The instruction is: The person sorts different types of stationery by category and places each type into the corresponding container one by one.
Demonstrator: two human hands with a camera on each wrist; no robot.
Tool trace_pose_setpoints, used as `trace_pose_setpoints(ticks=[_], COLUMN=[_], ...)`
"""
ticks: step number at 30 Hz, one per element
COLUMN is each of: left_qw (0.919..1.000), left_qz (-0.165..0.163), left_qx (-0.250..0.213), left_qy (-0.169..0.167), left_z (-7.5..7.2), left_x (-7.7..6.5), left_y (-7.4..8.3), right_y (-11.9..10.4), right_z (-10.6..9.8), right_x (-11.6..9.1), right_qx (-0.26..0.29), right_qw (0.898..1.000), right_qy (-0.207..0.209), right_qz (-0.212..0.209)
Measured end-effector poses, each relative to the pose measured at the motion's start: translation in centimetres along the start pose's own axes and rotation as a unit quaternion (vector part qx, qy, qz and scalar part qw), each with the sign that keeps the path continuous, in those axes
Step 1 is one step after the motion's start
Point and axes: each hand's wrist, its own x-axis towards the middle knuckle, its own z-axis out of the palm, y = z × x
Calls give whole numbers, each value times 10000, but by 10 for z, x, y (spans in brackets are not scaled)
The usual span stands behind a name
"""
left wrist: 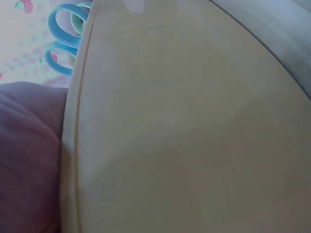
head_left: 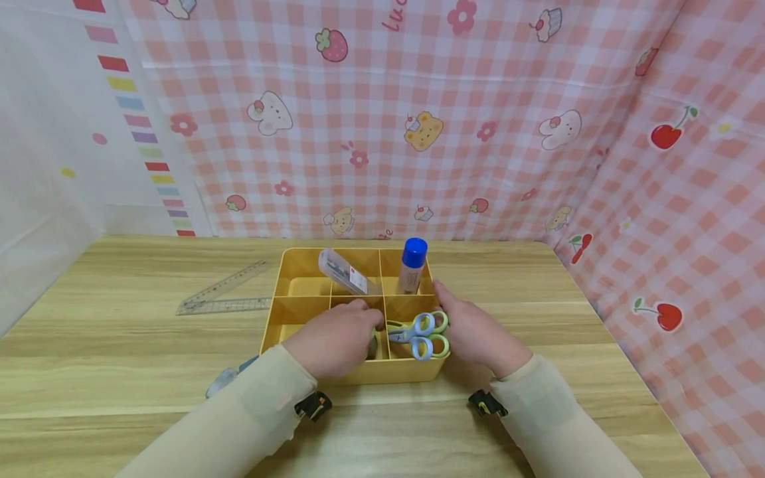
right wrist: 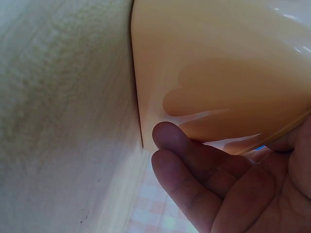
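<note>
A yellow divided box (head_left: 382, 373) stands on the table. My left hand (head_left: 340, 335) reaches down into its front middle compartment with bent fingers. A green thing (head_left: 373, 346) shows beside those fingers; whether they grip it I cannot tell. Past the box's front wall (left wrist: 184, 121), the left wrist view shows scissors handles (left wrist: 65, 26). My right hand (head_left: 481, 335) rests along the box's right side, its fingers (right wrist: 187, 182) extended against the wall. Blue and green scissors (head_left: 422, 335) lean in the front right compartment.
A glue stick (head_left: 412, 269) with a blue cap stands in the back right compartment. Next to it leans a clear case (head_left: 343, 272). Left of the box lie a clear folding ruler (head_left: 224, 295) and a grey-blue object (head_left: 224, 382), partly covered by my sleeve. A checked cloth hangs behind.
</note>
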Motion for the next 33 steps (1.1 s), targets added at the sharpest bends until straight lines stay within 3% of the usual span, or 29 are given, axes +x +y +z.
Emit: trace_pose_setpoints(ticks=[11, 21, 33], left_qw=[9995, 9993, 9991], left_qz=[139, -54, -26], left_qx=[264, 277, 361], left_qy=[-97, -260, -240], left_z=[-3, 0, 2], left_x=[4, 11, 14], left_y=[1, 0, 1], right_y=[-1, 0, 0], right_z=[-1, 2, 1], right_x=[-1, 1, 0], right_qx=[-23, -55, -66], right_qw=[10000, 9999, 9999], right_qy=[29, 13, 24], right_qz=[34, 105, 112])
